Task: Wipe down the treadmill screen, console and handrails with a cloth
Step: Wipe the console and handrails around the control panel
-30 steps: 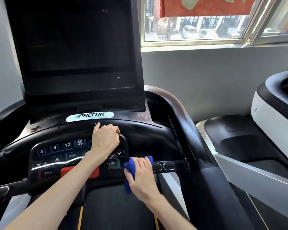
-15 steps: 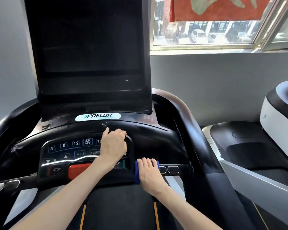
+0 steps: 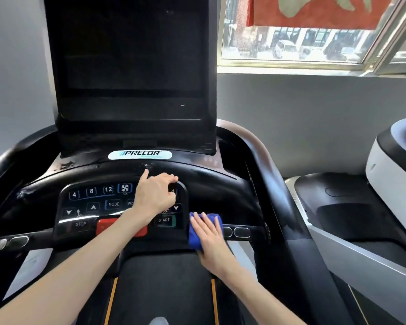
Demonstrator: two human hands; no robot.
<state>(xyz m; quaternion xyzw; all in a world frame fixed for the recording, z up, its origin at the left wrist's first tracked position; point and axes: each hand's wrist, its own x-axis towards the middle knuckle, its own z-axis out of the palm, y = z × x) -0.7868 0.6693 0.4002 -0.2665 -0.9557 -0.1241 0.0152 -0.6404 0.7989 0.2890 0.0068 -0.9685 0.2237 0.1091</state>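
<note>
The treadmill's dark screen stands upright above the black console. My left hand rests on the button panel, its fingers bent over the panel's upper right edge. My right hand lies flat with straight fingers on a blue cloth. It presses the cloth against the front crossbar, just right of the START button. The right handrail and the left handrail curve down both sides. The cloth is partly hidden under my fingers.
A second machine in white and black stands close on the right, with its grey side rail alongside. A window is set in the grey wall behind. The treadmill belt lies below my arms.
My right hand with the cloth went from below the crossbar up onto it, curled over it, and now lies flat on the cloth. My left hand has stayed on the panel.
</note>
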